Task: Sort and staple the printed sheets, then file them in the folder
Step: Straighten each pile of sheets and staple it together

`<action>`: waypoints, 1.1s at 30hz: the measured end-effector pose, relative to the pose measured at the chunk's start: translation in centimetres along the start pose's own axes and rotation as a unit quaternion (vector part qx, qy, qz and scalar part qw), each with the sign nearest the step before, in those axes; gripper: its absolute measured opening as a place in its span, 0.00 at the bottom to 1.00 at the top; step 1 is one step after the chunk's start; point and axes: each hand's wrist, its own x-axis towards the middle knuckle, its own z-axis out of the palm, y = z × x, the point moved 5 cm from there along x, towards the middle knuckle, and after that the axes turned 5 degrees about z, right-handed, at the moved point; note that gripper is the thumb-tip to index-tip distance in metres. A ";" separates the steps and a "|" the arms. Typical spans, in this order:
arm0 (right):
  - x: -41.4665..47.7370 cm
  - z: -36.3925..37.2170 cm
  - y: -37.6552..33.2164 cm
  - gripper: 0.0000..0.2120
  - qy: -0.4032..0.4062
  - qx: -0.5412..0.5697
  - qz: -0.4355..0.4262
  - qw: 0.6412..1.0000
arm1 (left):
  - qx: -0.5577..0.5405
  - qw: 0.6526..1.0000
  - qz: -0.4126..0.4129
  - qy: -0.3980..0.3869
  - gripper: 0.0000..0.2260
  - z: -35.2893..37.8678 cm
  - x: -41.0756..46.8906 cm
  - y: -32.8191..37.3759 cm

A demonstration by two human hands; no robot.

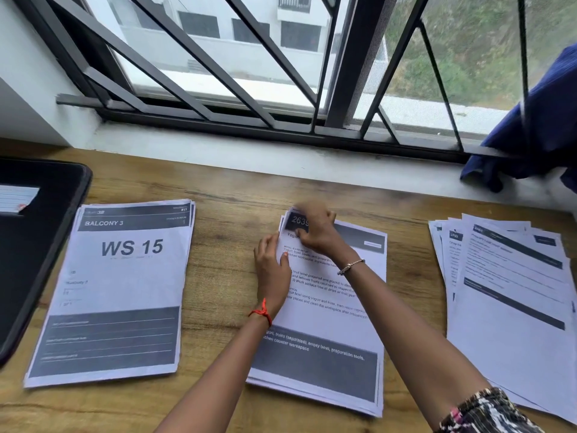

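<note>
Three stacks of printed sheets lie on the wooden desk (218,276). The left stack (115,285) has "WS 15" on top. The middle stack (324,326) lies under both hands. My left hand (271,270) rests flat along its left edge, fingers straight. My right hand (315,231), blurred, has its fingers curled at the stack's top left corner, over the dark header; whether it holds anything there I cannot tell. The right stack (512,295) is loosely fanned. A black folder (37,245) lies at the far left. No stapler shows.
A barred window (249,57) with a white sill (281,157) runs along the back of the desk. A blue cloth (537,126) hangs at the right over the sill. A white label (17,198) sits on the folder.
</note>
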 end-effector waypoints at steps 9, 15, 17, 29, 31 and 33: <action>0.5 0.2 -0.8 0.24 -0.057 -0.091 0.015 0.994 | -0.006 1.000 0.013 0.022 0.20 0.3 -0.2 -0.1; 0.4 0.3 -1.2 0.25 -0.076 -0.087 0.022 0.993 | -0.013 1.000 0.002 0.011 0.20 0.1 -0.1 -0.4; 0.0 0.6 -1.3 0.26 -0.074 -0.083 0.012 0.994 | -0.021 1.000 -0.003 0.006 0.21 0.1 0.0 -0.5; -5.3 -3.6 3.4 0.20 0.210 0.042 0.260 0.942 | -0.020 0.999 -0.036 0.004 0.17 -1.5 0.1 -0.5; -7.7 -3.6 5.6 0.24 0.202 0.052 0.364 0.907 | -0.015 0.997 -0.072 0.029 0.12 -2.1 -0.3 -0.5; -9.9 -2.9 7.3 0.31 0.175 0.064 0.437 0.880 | -0.018 0.996 -0.081 0.045 0.05 -2.4 -0.7 -0.7</action>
